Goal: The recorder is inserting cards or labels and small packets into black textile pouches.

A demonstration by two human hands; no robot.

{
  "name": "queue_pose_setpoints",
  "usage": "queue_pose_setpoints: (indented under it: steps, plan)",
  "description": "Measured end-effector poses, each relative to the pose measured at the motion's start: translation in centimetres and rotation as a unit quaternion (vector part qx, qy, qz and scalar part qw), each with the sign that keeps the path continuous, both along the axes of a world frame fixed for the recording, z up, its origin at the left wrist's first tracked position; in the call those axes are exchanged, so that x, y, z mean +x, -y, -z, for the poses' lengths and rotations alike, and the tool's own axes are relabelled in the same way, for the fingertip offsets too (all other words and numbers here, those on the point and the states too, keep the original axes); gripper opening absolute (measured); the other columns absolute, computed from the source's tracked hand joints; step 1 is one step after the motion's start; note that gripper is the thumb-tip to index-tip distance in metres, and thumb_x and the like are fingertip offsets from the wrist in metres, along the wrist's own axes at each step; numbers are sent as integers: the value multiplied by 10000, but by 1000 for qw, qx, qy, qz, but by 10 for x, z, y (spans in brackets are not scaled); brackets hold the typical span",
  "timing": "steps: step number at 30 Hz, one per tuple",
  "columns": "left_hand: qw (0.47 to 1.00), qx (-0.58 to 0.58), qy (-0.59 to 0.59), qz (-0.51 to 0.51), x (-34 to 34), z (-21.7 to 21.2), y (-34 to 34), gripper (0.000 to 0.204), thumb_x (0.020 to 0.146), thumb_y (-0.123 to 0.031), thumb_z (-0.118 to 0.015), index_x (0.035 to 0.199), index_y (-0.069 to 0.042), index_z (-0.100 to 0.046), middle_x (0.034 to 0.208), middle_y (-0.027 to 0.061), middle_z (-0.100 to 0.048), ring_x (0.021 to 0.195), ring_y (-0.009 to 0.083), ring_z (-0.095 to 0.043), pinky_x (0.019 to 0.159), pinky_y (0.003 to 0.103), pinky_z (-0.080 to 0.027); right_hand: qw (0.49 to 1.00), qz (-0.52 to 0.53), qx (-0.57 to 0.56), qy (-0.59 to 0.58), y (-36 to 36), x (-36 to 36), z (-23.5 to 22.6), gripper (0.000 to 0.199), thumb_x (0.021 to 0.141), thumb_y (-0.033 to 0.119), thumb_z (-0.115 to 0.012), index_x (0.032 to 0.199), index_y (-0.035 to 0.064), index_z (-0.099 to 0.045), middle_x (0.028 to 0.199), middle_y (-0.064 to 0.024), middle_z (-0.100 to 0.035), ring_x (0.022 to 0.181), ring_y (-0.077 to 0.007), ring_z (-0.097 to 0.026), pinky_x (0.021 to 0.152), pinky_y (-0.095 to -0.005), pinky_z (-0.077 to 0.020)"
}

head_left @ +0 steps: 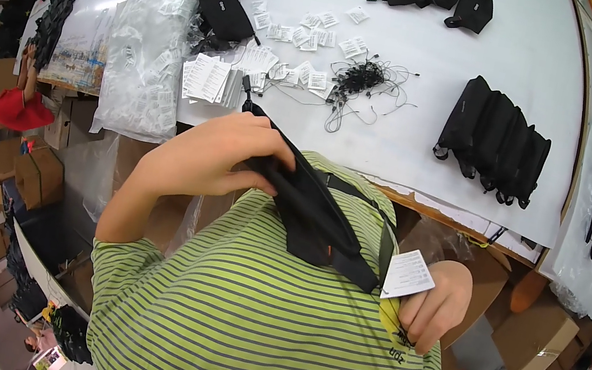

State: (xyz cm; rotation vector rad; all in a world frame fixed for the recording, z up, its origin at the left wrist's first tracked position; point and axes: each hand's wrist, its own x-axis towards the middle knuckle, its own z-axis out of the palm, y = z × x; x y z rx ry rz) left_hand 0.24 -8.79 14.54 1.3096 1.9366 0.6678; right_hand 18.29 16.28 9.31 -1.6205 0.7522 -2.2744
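Note:
A black sling bag [308, 207] with a strap hangs tilted in front of my striped shirt. My left hand [234, 154] is closed on its upper edge, thumb on the near side and fingers reaching over. At the bag's lower right end is a white printed hang tag [409, 275]. My right hand [437, 305] is closed at this tag's edge, fingers curled in. A yellow piece [390, 316] shows just below the tag, partly behind my right fingers. What else those fingers pinch is hidden.
On the white table [444, 61] lie a stack of white tags [211, 80], a tangle of black strings [360, 77], and a row of black bags [494, 141]. A clear plastic bag [145, 63] hangs over the edge. Cardboard boxes [536, 330] stand below. A person in red [22, 109] is at left.

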Motion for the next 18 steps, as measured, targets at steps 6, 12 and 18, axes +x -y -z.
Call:
queue_pose_setpoints:
  steps: [6, 12, 18]
  plan:
    - [989, 118, -89, -15, 5, 16, 4, 179, 678, -3, -671, 837, -43, -598, 784, 70, -553, 791, 252, -526, 695, 338, -428, 1000, 6, 12, 6, -1, 4, 2, 124, 900, -27, -489, 913, -112, -578, 757, -158, -569, 570, -245, -478, 466, -335, -361]
    - [976, 169, -73, -119, 11, 32, -3, 234, 630, 83, -649, 837, -5, -584, 792, 91, -551, 783, 266, -541, 673, 343, -444, 994, 74, 63, 41, -15, 14, -1, 119, 877, -37, -516, 920, -122, -587, 784, -167, -591, 585, -241, -506, 472, -321, -390]
    - [981, 152, -13, -122, 23, 52, -4, 252, 624, 124, -613, 849, 9, -601, 795, 102, -551, 779, 254, -545, 676, 326, -439, 989, 91, 104, 60, -14, 12, -1, 97, 837, -74, -535, 900, -94, -606, 778, -176, -601, 571, -254, -504, 465, -344, -394]
